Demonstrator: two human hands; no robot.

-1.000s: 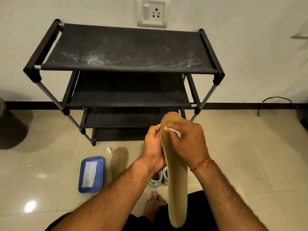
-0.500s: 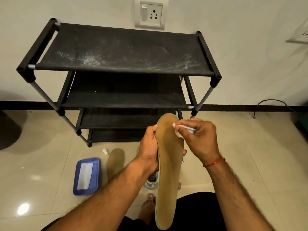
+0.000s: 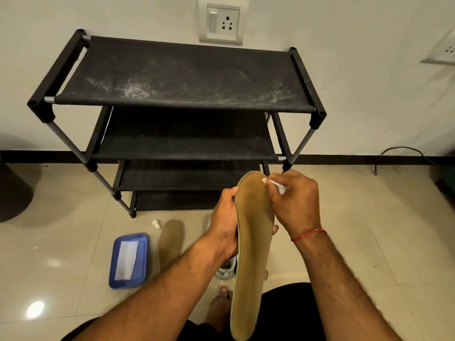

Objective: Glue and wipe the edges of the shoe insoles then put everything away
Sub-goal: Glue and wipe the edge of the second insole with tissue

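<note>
A long tan insole (image 3: 253,244) stands upright in front of me, toe end up. My left hand (image 3: 225,225) grips its left edge near the top. My right hand (image 3: 295,200) holds a small white glue tube (image 3: 275,185), its tip touching the insole's upper right edge. A second tan insole (image 3: 171,239) lies flat on the floor to the left. A small white cap (image 3: 155,223) sits on the tiles beside it. Farther left sits a blue tray (image 3: 113,271) with a white wipe (image 3: 126,259) in it.
A black four-tier shoe rack (image 3: 187,77) stands against the white wall ahead. Part of a light shoe (image 3: 225,269) shows on the floor behind the held insole. My bare foot (image 3: 220,303) is below it. A dark object (image 3: 12,190) stands far left, a cable (image 3: 403,153) far right.
The glue tube's tip has travelled from the insole's left upper edge round the toe to its right upper edge. The insole has turned slightly in my left hand.
</note>
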